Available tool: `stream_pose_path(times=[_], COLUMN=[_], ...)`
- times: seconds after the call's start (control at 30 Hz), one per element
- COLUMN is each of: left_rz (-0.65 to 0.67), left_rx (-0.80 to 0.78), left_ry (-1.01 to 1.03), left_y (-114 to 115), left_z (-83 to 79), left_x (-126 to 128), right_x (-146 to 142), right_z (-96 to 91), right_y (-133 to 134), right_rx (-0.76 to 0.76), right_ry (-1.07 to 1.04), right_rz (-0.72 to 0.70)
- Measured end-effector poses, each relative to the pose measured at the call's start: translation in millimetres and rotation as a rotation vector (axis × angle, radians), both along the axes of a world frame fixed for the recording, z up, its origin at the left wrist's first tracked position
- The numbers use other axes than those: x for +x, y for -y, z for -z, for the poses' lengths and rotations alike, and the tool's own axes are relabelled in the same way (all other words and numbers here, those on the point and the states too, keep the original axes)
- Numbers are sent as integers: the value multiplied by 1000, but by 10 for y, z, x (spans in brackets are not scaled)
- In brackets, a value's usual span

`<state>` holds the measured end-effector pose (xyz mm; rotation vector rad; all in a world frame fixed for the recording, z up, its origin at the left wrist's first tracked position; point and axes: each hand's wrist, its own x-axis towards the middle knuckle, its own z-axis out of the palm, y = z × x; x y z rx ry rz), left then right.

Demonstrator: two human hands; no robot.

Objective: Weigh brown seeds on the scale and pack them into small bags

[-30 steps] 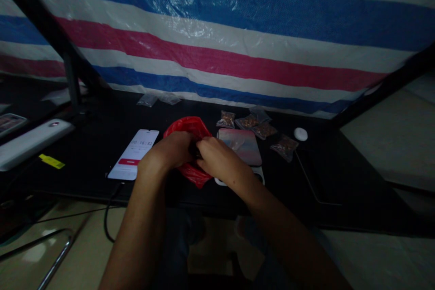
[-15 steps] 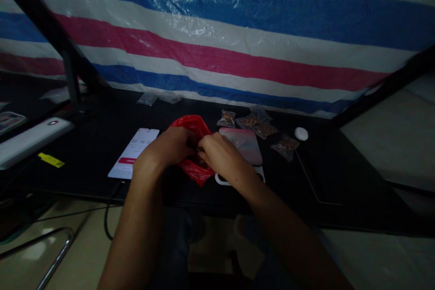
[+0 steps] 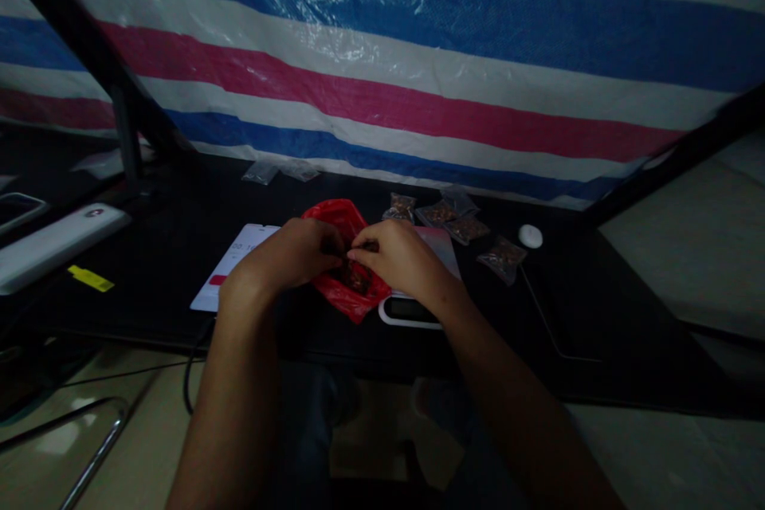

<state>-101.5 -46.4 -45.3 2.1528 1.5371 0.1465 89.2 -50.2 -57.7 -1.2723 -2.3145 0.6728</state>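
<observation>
A red plastic bag (image 3: pixel 350 307) lies spread on the black table with small brown pieces (image 3: pixel 357 277) inside. My left hand (image 3: pixel 296 251) hovers at the bag's left side, thumb and fingers pinched together. From the right, my right hand (image 3: pixel 403 255) meets it over the bag, its thumb and forefinger also closed. What the fingertips hold is too small and dark to make out. Under my right wrist is a white-edged scale (image 3: pixel 412 312) with a dark display and a pinkish plate (image 3: pixel 443 245). A lit phone (image 3: pixel 209 295) lies partly behind my left hand.
Several small clear bags of brown pieces (image 3: pixel 468 229) lie behind the scale. Flat clear bags (image 3: pixel 260 170) rest near the striped sheet (image 3: pixel 382 103). A white round object (image 3: pixel 530 236) is at right; a white device (image 3: pixel 60 247) and yellow tag (image 3: pixel 91 279) are at left.
My right hand has lifted and turned slightly, uncovering the brown pieces and the scale's display. My fingertips have come together above the bag. The left hand has shifted slightly left, over more of the phone.
</observation>
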Motion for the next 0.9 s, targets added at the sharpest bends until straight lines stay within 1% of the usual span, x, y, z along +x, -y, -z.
stream_pose_path(times=[0.1, 0.2, 0.3, 0.47, 0.63, 0.77, 0.9], left_rz=[19, 11, -4, -2, 28, 23, 42], left_rx=[-3, -19, -22, -27, -44, -68, -89], left_ry=[31, 49, 44, 65, 103, 112, 123], left_y=[-9, 1, 19, 20, 7, 18, 15], left_z=[1, -28, -55, -45, -22, -30, -16], left_x=[2, 18, 39, 69, 92, 119, 128], right_x=[28, 111, 259, 551, 730, 766, 770], right_z=[-61, -145, -233, -336, -311, -272, -290], right_y=[-1, -7, -19, -40, -42, -27, -8], right_rx=[-10, -14, -3, 13, -5, -30, -51], right_ry=[-40, -92, -148, -196, -138, -147, -132], right_rz=[33, 79, 129, 264, 341, 325, 325])
